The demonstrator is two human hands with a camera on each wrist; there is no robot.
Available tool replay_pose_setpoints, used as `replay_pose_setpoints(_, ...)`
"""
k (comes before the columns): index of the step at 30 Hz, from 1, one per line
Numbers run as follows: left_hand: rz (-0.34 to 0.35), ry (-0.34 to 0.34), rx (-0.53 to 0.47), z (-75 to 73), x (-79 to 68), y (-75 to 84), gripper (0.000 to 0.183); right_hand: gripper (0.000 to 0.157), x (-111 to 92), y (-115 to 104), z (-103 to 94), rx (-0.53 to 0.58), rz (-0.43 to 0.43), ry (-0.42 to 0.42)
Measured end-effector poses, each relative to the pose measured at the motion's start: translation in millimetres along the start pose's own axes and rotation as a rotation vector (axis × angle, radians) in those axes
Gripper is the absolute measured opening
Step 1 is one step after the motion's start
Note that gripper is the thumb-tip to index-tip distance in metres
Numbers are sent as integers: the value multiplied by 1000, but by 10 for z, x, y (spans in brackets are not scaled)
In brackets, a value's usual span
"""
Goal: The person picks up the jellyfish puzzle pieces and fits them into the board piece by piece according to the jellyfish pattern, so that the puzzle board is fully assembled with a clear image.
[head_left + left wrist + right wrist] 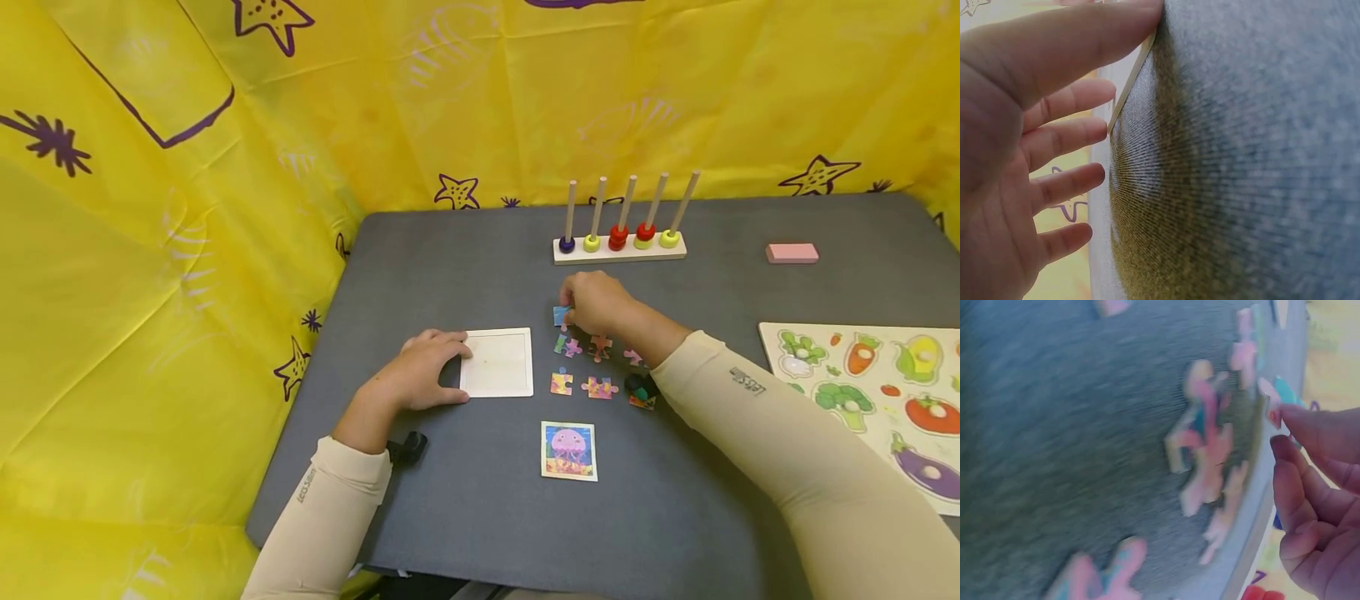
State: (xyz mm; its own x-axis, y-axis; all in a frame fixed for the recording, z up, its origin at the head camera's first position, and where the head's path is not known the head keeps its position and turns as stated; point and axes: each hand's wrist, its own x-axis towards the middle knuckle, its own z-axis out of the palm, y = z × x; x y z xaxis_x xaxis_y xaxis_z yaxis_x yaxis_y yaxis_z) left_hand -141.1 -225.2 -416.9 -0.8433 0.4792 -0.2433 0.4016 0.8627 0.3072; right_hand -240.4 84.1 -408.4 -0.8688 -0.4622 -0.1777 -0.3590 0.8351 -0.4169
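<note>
My left hand (424, 372) spans the left side of a square white puzzle tray (495, 363), its thumb and fingertips at the edge. In the left wrist view its fingers (1069, 137) are spread and fairly straight. Above a group of loose jigsaw pieces, my right hand (596, 302) pinches a blue puzzle piece (561, 316) between thumb and finger; the right wrist view shows a pink part of that piece (1272, 406). Nearby lie a yellow-pink piece (561, 382), an orange-pink piece (600, 388) and several others, some partly hidden by the right wrist.
A jellyfish picture card (568, 451) lies in front of the pieces. Behind them stands a peg stacker (621, 250) with coloured rings. A pink block (792, 253) is at the back right, and a vegetable puzzle board (870, 375) sits right of the right arm. Yellow cloth (450, 108) hangs behind the table.
</note>
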Motion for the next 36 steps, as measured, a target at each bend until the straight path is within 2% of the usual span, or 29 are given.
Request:
replay_pose_setpoints(6, -4, 13, -9, 33, -16, -27, 64, 9, 25, -215, -1, 100, -3, 20)
replay_pose_setpoints(10, -14, 27, -4, 32, -22, -28, 63, 8, 80, -452, 129, 200, -20, -27)
replay_pose_setpoints(13, -26, 41, 8, 27, -20, -23, 63, 8, 143, -622, 254, 228, -38, -68)
replay_pose_setpoints(17, -36, 38, 24, 26, -14, -15, 63, 8, 217, -800, 403, 209, -57, -86)
replay_pose_setpoints(22, -10, 45, 11, 23, -22, 2, 65, 9, 287, -928, 512, 154, -72, -89)
replay_pose_setpoints(30, -7, 21, 23, 26, -35, -4, 78, 14, 359, -962, 573, 116, -90, -56)
replay_pose_setpoints(36, -32, -8, 52, 27, -23, -2, 81, 19, 397, -966, 583, 95, -73, -40)
